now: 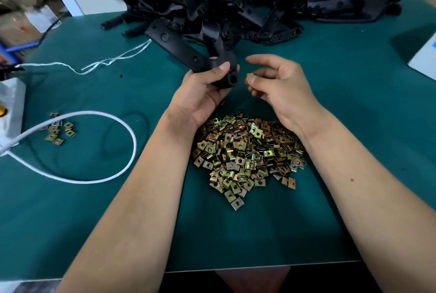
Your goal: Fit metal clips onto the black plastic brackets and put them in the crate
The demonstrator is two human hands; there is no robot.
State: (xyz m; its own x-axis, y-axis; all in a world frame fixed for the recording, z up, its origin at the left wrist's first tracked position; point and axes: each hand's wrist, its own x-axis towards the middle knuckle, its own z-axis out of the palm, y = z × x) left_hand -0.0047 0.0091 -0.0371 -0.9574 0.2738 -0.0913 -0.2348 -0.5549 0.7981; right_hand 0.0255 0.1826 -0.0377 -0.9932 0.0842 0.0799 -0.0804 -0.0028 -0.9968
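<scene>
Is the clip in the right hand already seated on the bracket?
No: the right hand pinches the clip just beside the bracket gripped by the left hand, with a gap between them.

No text, label or number can be read anywhere here.

A white cable (113, 148) loops across the green mat (259, 233) at its left side. Beyond the loop lies white string (111, 61); a white box (10, 104) sits at the mat's left edge.
</scene>
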